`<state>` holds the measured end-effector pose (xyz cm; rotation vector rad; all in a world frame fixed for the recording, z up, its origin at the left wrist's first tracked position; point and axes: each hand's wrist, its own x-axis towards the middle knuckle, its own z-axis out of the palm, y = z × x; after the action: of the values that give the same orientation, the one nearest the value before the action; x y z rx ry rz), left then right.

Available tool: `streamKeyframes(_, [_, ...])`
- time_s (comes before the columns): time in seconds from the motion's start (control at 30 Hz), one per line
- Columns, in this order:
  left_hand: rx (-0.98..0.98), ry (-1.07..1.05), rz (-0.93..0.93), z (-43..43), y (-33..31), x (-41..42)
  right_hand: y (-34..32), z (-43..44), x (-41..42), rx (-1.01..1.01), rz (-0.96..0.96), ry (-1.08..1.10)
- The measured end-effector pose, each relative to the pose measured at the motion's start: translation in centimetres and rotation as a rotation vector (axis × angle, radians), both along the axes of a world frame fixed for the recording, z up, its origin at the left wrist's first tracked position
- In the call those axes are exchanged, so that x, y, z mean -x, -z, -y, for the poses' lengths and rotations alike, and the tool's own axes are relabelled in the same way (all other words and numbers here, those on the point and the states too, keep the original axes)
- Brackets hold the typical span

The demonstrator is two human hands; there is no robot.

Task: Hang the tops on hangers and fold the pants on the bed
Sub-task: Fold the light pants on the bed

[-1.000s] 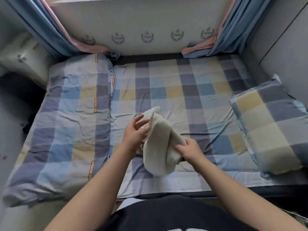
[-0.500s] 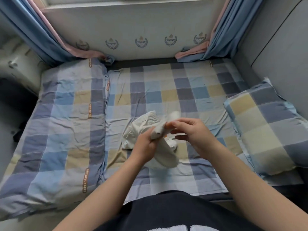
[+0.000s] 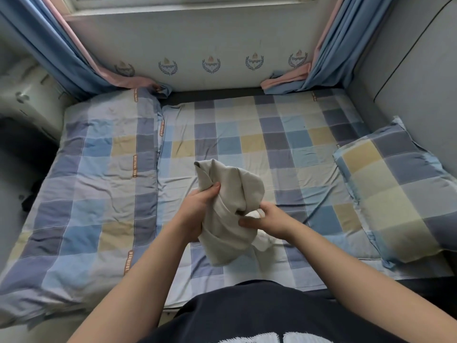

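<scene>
Beige garment (image 3: 230, 211), one; hands (image 3: 197, 214) (image 3: 270, 219), two.

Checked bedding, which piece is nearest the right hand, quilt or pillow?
The pillow, by the wall on the right. The right hand pinches the beige garment on that side; the folded quilt lies past the left hand.

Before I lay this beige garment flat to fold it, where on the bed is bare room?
Widest: the checked sheet beyond the hands, between the quilt on the left, the pillow on the right and the wall. Crowded: the near middle, where the left hand and right hand hold the beige garment.
</scene>
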<state>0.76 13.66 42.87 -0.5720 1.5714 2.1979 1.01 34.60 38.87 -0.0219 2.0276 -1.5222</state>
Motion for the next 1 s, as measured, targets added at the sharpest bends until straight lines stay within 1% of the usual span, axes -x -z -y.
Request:
streamKeyframes(0.07, [0.008, 0.027, -0.004, 0.4, -0.3, 0.0, 0.6, 0.3, 0.3, 0.040, 0.036, -0.033])
streamKeyframes(0.17, [0.019, -0.009, -0.009, 0.9, -0.3, 0.1, 0.8, 1.0, 0.5, 0.018, -0.057, -0.009])
streamKeyframes(0.2, [0.069, -0.058, -0.008, 1.3, -0.2, 0.3, 0.8, 0.9, 0.6, -0.022, -0.094, 0.005])
streamKeyframes(0.3, [0.264, -0.299, -0.007, 3.2, 0.1, 1.3, 0.4, 0.0, 0.9, -0.099, -0.190, 0.055])
streamKeyframes(0.37, [0.395, -0.353, -0.079, 4.4, 0.4, 1.7, -0.2, -0.3, 1.1, -0.089, -0.219, 0.064])
streamKeyframes(0.47, [0.567, -0.289, -0.178, 4.9, 1.1, 1.9, -1.8, 0.3, 1.1, 0.003, -0.189, 0.099])
streamKeyframes(0.6, [0.839, -0.143, -0.217, 3.8, 1.3, 0.7, -4.5, 1.2, 1.4, 0.157, -0.135, 0.268])
streamKeyframes(0.63, [0.860, -0.124, -0.271, 3.1, 1.1, 0.1, -5.2, 1.3, 1.6, 0.187, -0.132, 0.307])
streamKeyframes(0.67, [0.838, -0.104, -0.337, 2.4, 1.1, -0.5, -5.9, 1.4, 1.8, 0.208, -0.134, 0.335])
streamKeyframes(0.73, [0.720, -0.003, -0.413, 1.0, 1.1, -1.7, -7.4, 1.7, 2.1, 0.245, -0.149, 0.357])
streamKeyframes(0.8, [0.609, 0.222, -0.389, -0.1, 1.5, -2.5, -8.8, 1.9, 2.4, 0.306, -0.156, 0.367])
streamKeyframes(0.87, [0.635, 0.432, -0.337, -1.1, 2.6, -3.1, -9.9, 2.2, 2.7, 0.369, -0.154, 0.382])
streamKeyframes(0.9, [0.695, 0.452, -0.325, -1.5, 3.4, -3.2, -10.3, 2.3, 2.9, 0.391, -0.152, 0.388])
streamKeyframes(0.97, [0.813, 0.366, -0.312, -2.0, 4.2, -2.7, -10.8, 2.3, 3.2, 0.425, -0.137, 0.408])
streamKeyframes(1.0, [0.841, 0.325, -0.302, -2.2, 4.3, -2.5, -10.7, 2.2, 3.2, 0.448, -0.116, 0.421])
